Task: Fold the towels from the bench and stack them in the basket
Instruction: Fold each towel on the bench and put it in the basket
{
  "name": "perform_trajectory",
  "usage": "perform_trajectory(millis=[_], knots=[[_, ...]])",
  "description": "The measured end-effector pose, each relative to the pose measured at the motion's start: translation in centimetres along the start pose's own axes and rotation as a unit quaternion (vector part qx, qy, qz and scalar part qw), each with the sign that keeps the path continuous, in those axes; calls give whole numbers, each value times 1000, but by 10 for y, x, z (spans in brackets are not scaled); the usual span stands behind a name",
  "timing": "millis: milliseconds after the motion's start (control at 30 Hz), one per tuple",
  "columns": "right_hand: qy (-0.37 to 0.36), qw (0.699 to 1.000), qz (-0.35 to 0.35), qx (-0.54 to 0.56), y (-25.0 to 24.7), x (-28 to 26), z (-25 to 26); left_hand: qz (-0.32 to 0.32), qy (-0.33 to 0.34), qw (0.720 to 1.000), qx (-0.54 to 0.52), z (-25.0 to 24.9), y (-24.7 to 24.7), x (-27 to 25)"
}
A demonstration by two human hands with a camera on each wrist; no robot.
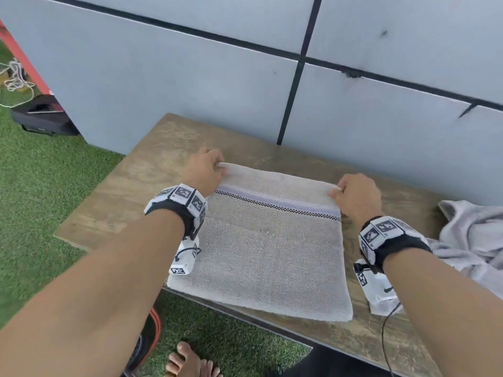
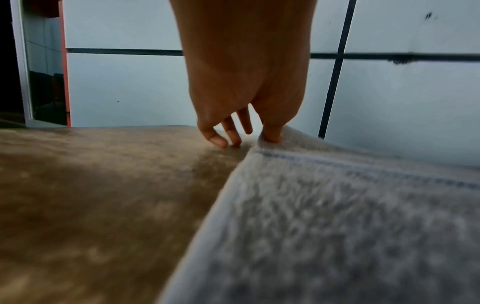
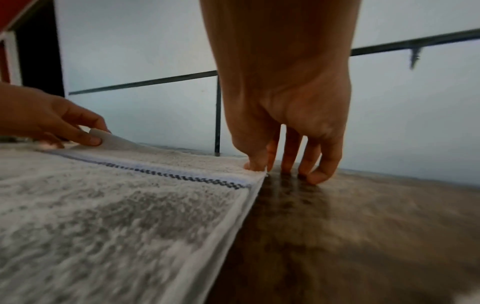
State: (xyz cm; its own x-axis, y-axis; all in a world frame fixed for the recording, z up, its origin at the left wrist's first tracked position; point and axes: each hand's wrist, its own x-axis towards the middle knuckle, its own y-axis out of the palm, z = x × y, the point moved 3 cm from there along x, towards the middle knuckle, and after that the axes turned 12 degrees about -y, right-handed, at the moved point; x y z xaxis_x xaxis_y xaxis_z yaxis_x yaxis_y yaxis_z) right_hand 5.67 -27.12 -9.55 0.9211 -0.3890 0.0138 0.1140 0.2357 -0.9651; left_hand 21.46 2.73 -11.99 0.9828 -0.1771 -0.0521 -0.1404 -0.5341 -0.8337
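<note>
A grey towel (image 1: 269,246) lies flat on the wooden worktop (image 1: 141,175), folded into a rough square, with a checked and pale violet stripe running across it near its far edge. Its near edge reaches the worktop's front edge and slightly overhangs it at the near left corner.

The left hand (image 1: 205,170) is at the towel's far left corner. Its grip pinches that corner between thumb and forefinger, and the right wrist view shows the corner lifted a little off the layer below. The other fingers (image 2: 221,137) of that hand point down, their tips touching the bare wood just beside the towel's left edge.

The right hand (image 1: 356,195) is at the far right corner. Its grip pinches the towel's edge there between thumb and forefinger, while the remaining fingers (image 3: 322,164) curl down and touch the worktop just beside the towel's right edge.

A second towel (image 1: 471,235), pale grey and crumpled, lies heaped at the right end of the worktop, apart from the folded one. A grey panelled wall (image 1: 190,77) with dark seams stands along the worktop's far edge. Green turf (image 1: 40,186) covers the ground to the left, where a black case (image 1: 40,115) sits beside the wall. A bare foot (image 1: 190,363) shows below the worktop's front edge.
</note>
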Motion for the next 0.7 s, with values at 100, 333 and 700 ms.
perform_trajectory(millis=[100, 333, 700], knots=[[6, 1000, 14, -28, -3, 13, 3, -24, 9, 1000, 1, 3, 7, -3], [8, 999, 9, -32, -1, 16, 1, -23, -28, 999, 32, -7, 11, -2], [-52, 997, 31, -39, -4, -2, 16, 27, -67, 996, 48, -2, 8, -80]])
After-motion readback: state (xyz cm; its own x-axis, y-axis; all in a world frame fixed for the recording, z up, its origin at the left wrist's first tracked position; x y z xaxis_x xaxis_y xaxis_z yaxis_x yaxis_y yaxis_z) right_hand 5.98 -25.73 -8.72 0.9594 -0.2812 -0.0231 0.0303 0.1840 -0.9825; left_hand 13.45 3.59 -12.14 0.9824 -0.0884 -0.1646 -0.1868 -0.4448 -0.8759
